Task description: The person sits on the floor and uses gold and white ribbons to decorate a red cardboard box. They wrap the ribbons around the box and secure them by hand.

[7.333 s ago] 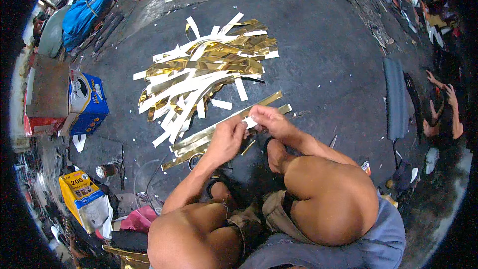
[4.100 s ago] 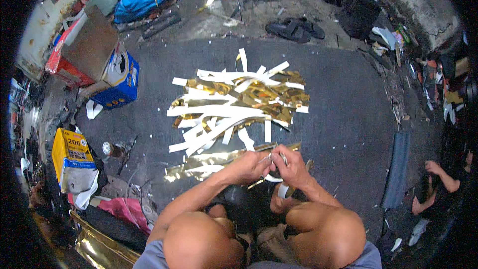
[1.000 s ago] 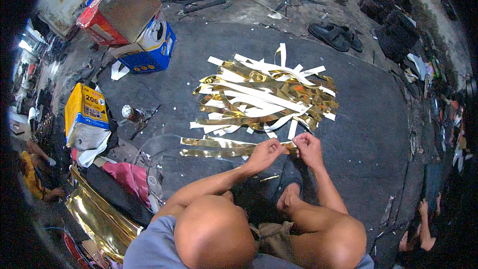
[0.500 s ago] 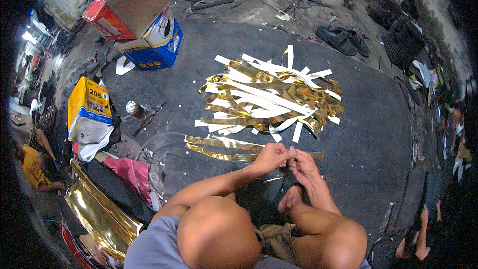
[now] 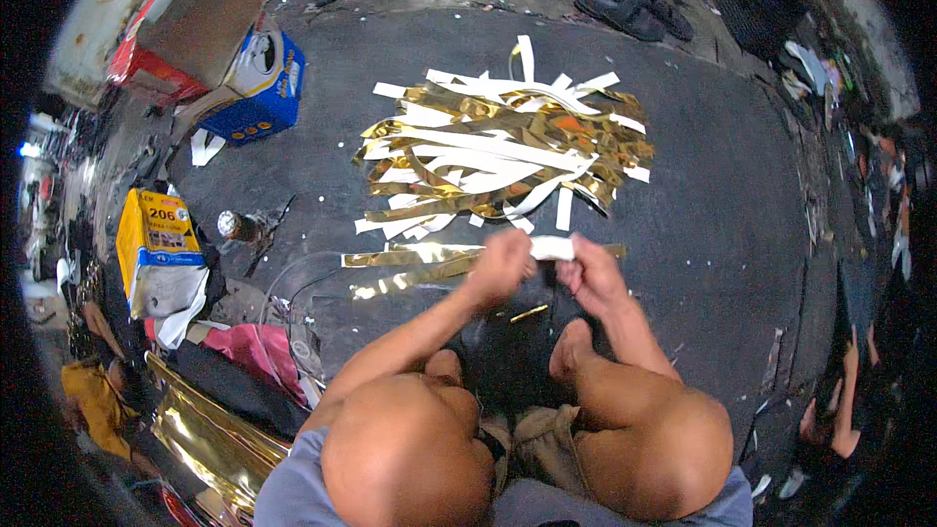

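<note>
Two hands (image 5: 503, 265) (image 5: 595, 275) hold one white strip (image 5: 553, 249) near one gold-and-white heap (image 5: 500, 149).

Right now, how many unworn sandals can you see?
2: a dark sandal on the floor beyond the strip pile, at upper right, and a second sandal close on its right. Others may be hidden.
</note>
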`<action>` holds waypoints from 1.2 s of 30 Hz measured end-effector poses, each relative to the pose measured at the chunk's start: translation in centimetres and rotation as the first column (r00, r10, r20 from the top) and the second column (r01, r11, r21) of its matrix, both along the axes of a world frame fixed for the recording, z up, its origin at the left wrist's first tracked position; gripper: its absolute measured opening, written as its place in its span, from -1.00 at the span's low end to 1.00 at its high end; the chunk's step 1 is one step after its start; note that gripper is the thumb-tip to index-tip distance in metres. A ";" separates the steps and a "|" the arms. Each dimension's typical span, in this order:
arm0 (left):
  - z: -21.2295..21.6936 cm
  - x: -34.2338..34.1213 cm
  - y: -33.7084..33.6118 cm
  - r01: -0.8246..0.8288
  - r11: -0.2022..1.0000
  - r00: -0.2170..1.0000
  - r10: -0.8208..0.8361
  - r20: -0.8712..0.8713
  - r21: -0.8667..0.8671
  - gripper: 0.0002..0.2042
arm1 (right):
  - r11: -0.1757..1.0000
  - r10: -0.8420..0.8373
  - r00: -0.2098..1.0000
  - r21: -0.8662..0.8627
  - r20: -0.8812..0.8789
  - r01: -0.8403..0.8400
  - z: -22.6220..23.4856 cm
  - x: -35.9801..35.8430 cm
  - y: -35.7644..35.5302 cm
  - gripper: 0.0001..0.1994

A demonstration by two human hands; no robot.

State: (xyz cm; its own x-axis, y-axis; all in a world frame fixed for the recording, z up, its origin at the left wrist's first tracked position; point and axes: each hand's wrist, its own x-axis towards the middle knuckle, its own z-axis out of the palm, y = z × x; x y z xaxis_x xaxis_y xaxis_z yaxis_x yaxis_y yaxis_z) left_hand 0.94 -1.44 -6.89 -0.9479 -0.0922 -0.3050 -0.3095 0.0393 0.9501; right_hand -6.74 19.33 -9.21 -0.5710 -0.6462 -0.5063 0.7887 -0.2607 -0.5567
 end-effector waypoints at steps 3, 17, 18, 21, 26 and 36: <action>-1.8 0.9 -7.6 -0.460 0.737 0.880 0.454 0.141 0.495 -0.71 | 0.938 -0.347 0.933 0.062 0.101 0.342 -1.2 -3.4 4.5 -0.76; 0.9 7.0 -29.8 -0.826 0.549 0.528 0.833 -0.166 0.129 -0.86 | 0.170 -0.731 0.314 0.285 -0.606 0.943 -1.3 -11.6 33.2 -0.78; 3.6 3.7 -21.7 -0.795 0.606 0.577 0.738 -0.350 -0.034 -0.93 | 0.399 -0.630 0.436 0.213 -0.643 0.892 2.0 -11.5 26.9 -0.76; 9.9 -1.4 -7.3 -0.214 0.916 0.944 0.104 -0.313 -0.340 -0.15 | 0.720 -0.254 0.620 0.283 -0.743 0.633 11.1 -9.3 10.5 -0.74; 11.4 -4.3 3.6 0.240 0.911 0.745 -0.394 -0.538 -0.335 -0.13 | 0.929 -0.199 0.808 -0.368 -0.555 -0.024 25.6 -2.3 -1.9 -0.67; 6.7 -0.8 0.0 0.035 0.753 0.930 -0.265 -0.254 -0.658 -0.71 | 0.661 -0.710 0.651 -0.575 -0.269 0.482 21.5 -13.0 7.1 -0.70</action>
